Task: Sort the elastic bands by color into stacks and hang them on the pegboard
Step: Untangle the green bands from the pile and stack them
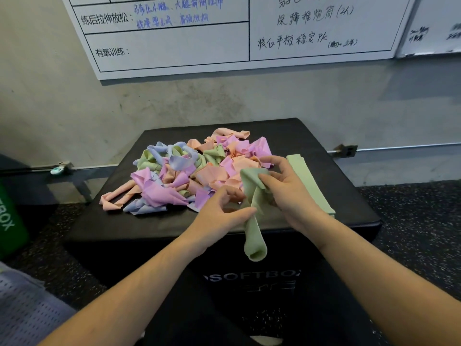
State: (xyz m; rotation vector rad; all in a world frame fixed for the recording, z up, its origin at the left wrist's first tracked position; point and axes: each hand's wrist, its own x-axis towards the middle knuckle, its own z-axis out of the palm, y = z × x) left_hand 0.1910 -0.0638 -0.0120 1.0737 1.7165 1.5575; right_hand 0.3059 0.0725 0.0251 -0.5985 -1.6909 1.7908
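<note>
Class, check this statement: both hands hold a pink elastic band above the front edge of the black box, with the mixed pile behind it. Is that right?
Not quite: the band is green, not pink, as the head view shows. The left hand and right hand both hold it above the front edge of the black box, with the mixed pile behind.

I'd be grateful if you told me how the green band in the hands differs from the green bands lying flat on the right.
The held green band is twisted and crumpled; the flat green bands lie smoothed out. The held one is gripped by the left hand and right hand and droops past the black box edge; the flat ones rest untouched on top. Both share the same pale green.
</note>
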